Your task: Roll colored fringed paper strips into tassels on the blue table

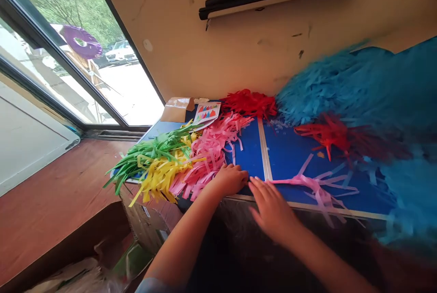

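Observation:
My left hand (230, 179) rests on the near edge of the blue table (251, 149), fingers curled under beside a pile of pink paper strips (211, 149). My right hand (271, 206) lies flat next to it with fingers stretched out, touching the end of some loose pink strips (316, 188) that trail to the right. Nothing shows inside either hand.
Yellow strips (160, 174) and green strips (150, 154) hang over the table's left end. Red strips (251, 101) and a big heap of blue strips (368, 88) lie at the back and right. A brown paper bag (177, 108), a printed card (206, 113) and an open cardboard box (78, 247) are at left.

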Available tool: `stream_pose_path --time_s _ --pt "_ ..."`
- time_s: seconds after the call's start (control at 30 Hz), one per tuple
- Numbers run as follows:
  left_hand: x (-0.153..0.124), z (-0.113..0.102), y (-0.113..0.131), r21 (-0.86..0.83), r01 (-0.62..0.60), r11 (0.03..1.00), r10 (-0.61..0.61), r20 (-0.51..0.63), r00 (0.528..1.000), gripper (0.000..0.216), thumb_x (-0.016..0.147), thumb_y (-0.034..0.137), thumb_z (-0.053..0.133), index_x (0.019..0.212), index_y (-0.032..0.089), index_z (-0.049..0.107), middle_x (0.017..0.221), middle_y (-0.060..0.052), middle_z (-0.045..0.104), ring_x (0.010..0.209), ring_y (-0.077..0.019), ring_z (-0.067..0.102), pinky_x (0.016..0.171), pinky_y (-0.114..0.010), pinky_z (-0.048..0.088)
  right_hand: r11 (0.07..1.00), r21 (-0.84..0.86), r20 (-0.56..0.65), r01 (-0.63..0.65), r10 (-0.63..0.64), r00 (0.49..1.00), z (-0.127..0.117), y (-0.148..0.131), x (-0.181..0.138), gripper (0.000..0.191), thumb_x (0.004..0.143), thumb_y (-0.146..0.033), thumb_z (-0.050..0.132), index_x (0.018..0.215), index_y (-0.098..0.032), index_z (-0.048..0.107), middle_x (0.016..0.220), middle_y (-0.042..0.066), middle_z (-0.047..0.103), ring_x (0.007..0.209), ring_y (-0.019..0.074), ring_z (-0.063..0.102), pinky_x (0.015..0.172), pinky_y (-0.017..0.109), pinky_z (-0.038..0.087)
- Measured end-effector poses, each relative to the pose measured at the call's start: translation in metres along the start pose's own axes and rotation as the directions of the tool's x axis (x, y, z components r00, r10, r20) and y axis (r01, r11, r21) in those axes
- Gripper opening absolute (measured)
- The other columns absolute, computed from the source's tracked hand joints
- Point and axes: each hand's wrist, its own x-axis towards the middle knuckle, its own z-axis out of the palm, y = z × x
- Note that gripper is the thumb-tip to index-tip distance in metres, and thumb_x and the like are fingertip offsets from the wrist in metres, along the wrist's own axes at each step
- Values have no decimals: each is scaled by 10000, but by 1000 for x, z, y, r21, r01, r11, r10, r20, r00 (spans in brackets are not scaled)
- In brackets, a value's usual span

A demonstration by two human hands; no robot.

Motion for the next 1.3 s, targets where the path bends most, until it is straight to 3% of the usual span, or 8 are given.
stream_pose_path --time_s 0.17,0.3,0.5,0.67,0.83,1.03,1.17,1.3 --pt "-2 5 0 16 17 1000 -16 -30 999 243 878 312 405 1017 223 583 999 -65 585 954 -241 554 796 -379 436 999 42 147 -4 -3 989 17 -17 -2 620 858 -454 392 1297 -18 414 1337 197 413 1243 289 370 1011 450 310" --pt "-3 5 1 18 24 1000 -23 -44 999 235 879 320 413 1000 222 589 996 -64 589 956 -243 553 805 -385 430 998 40 230 -57 46 972 5 -6 0 633 882 -501 312 1314 -48 405 1371 167 365 1275 260 335 1048 460 254" --pt "-3 4 4 28 45 999 -43 -55 998 248 883 312 402 994 215 602 991 -79 599 946 -250 555 794 -391 426 989 -91 244 -114 133 960 -7 19 -16 621 889 -511 295 1323 -79 397 1373 152 360 1258 257 362 1040 491 230" --pt "0 9 3 27 44 999 -43 -61 997 237 867 313 424 990 229 609 997 -75 600 945 -255 553 783 -398 421 960 -232 204 -160 209 956 -14 39 -25 551 893 -463 312 1284 -103 457 1340 137 416 1214 273 417 1039 525 177" --pt "-2 11 7 48 77 996 -73 -80 994 253 867 307 424 1006 209 611 998 -97 603 922 -261 560 774 -403 414 933 -317 62 -167 197 979 -13 41 -29 462 875 -413 366 1174 -129 574 1286 152 485 1233 332 375 997 540 224" --pt "-10 10 10 85 129 988 -115 -153 982 245 858 336 448 939 208 641 989 -98 598 910 -257 555 753 -383 411 884 -438 -141 -166 115 983 8 49 -43 587 796 -530 385 1078 -75 625 1266 243 471 1217 376 373 970 580 240" --pt "-13 16 29 137 63 989 -24 -269 963 186 844 222 475 937 194 634 1045 -95 586 988 -228 520 827 -363 384 881 -455 -172 -126 52 984 10 51 -38 542 768 -532 411 971 -105 676 1249 233 492 1190 383 398 951 587 257" --pt "-4 43 59 120 -79 990 120 -388 914 185 857 230 475 981 203 610 1028 -82 624 930 -187 563 776 -314 424 884 -464 -124 -61 3 992 5 49 -35 426 797 -419 418 986 -143 680 1237 189 519 1153 373 439 939 591 261"
